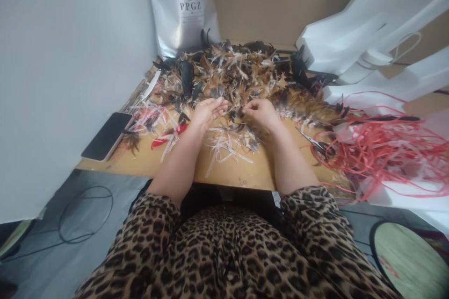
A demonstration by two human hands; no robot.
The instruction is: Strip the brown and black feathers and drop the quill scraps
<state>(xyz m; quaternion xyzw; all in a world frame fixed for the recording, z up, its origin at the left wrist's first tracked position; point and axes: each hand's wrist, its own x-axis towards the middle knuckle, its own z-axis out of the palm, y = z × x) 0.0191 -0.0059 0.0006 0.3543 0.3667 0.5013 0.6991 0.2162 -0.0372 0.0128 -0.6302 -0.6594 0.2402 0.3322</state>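
Feathers [242,74] seemingly being handled | left hand [208,111]: fingers extended, grip untellable | right hand [261,113]: narrowly pinched, contents untellable | fine fingertip control called for

Person wears a loose leopard-print top [228,238]: tan/brown bg w/ irreg. blk spots & broken rings all over. Left sleeve [154,212] & right sleeve [314,210] match, same print, both ending well short of wrists. Left forearm [179,161], right forearm [294,161], left hand [206,113] & right hand [263,113] all bare. Small vert. folds at mid front, nr. far edge.
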